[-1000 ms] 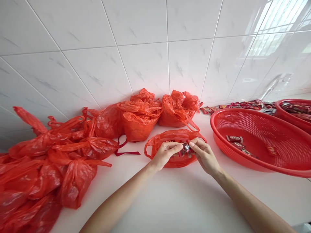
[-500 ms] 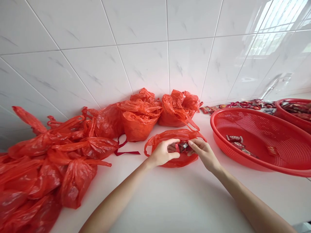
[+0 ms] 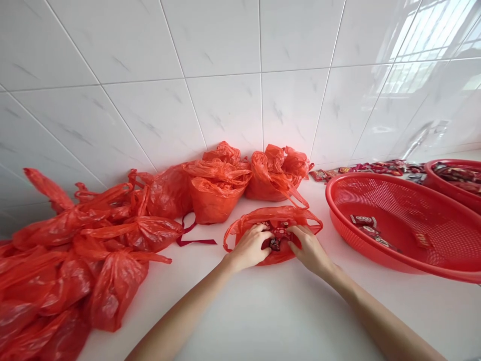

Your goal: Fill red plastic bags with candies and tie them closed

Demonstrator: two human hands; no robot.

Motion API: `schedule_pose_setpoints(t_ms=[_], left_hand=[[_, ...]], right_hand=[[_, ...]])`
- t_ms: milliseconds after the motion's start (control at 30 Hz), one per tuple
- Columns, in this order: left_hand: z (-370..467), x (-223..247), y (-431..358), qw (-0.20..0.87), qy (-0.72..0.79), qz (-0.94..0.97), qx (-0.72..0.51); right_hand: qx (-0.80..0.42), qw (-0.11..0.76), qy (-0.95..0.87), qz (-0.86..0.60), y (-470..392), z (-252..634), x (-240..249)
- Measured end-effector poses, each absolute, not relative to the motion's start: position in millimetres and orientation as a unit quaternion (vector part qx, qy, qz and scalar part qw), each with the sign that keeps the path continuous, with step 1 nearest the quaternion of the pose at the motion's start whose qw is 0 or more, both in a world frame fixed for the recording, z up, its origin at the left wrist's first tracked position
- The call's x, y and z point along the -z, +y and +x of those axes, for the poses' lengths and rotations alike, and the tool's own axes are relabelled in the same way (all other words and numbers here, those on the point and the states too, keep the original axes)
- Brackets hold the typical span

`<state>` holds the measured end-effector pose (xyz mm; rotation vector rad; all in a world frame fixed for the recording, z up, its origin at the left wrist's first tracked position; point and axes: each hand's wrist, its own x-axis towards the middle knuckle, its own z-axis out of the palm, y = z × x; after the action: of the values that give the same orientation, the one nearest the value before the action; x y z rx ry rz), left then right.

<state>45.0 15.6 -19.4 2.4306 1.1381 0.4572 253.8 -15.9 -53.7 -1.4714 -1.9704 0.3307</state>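
Observation:
A red plastic bag (image 3: 278, 212) stands on the white counter with its mouth spread wide. Inside it lie small wrapped snack packets (image 3: 277, 234) in dark red and brown. My left hand (image 3: 251, 246) reaches in from the left, thumb and fingers apart, beside the packets. From the right comes my right hand (image 3: 306, 249), its fingers bent and apart at the other side of the packets. The tips of several fingers are hidden among packets and plastic.
Tied red bags (image 3: 116, 286) are piled at the left. Filled red bags (image 3: 216, 198) stand by the tiled wall. A red basket (image 3: 376, 255) with a few packets sits at the right, another basket (image 3: 436, 175) behind it. A dark red ribbon (image 3: 197, 242) lies nearby.
The packets that were between my fingers over the bag now lie down in it. Both hands have lowered into the bag's mouth and let the packets go.

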Motion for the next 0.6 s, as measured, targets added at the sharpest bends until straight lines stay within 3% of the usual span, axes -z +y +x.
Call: schedule_pose_setpoints(t_ms=[267, 467, 600], left_hand=[[42, 13, 15, 0.211, 0.416, 0.877, -0.114], [41, 10, 13, 0.211, 0.415, 0.878, -0.109], [44, 8, 13, 0.183, 0.414, 0.879, -0.151]], right_hand=[[-0.062, 0.292, -0.759, -0.579, -14, 250, 59], [-0.154, 0.429, -0.693, -0.558, -13, 255, 47], [-0.158, 0.448, -0.690, -0.547, -11, 256, 46]])
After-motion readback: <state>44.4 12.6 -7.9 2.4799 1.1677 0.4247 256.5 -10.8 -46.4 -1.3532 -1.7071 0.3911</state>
